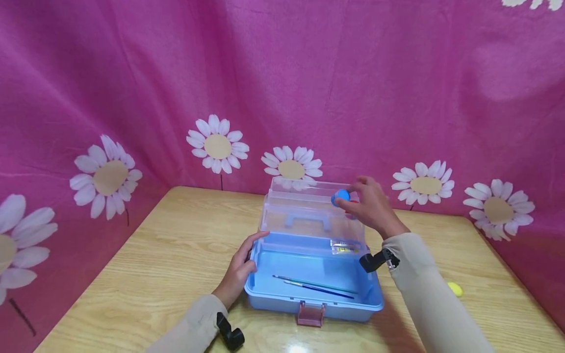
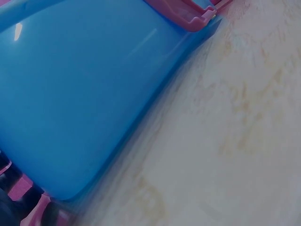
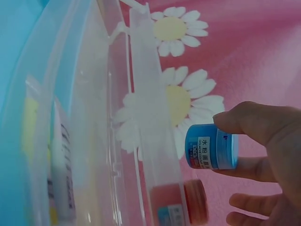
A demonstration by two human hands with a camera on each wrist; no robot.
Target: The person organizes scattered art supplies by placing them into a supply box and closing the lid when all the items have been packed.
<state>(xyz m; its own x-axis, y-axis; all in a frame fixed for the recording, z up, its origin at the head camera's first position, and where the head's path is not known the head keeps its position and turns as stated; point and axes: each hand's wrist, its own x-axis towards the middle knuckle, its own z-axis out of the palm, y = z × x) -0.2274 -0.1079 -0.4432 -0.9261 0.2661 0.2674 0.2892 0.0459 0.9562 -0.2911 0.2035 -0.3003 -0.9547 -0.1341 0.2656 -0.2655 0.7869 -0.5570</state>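
Observation:
A blue plastic storage box point(image 1: 315, 267) stands on the table with its clear lid point(image 1: 304, 218) tipped back. My left hand point(image 1: 240, 267) grips the box's left side, fingers toward the back corner and thumb at the rim. Behind the lid's right part, my right hand point(image 1: 372, 206) pinches a small blue paint jar point(image 3: 211, 147) between thumb and fingers. A red paint jar point(image 3: 196, 202) is below it, partly seen through the lid. Two paintbrushes point(image 1: 315, 287) lie in the box. Paint tubes point(image 1: 343, 247) lie toward its back right.
A pink latch point(image 1: 311, 314) hangs at the box's front. To the right, a yellow object point(image 1: 455, 289) sits on the wooden table point(image 1: 190, 245), partly behind my right sleeve. A pink curtain point(image 1: 353, 88) with daisies surrounds the table's back and sides.

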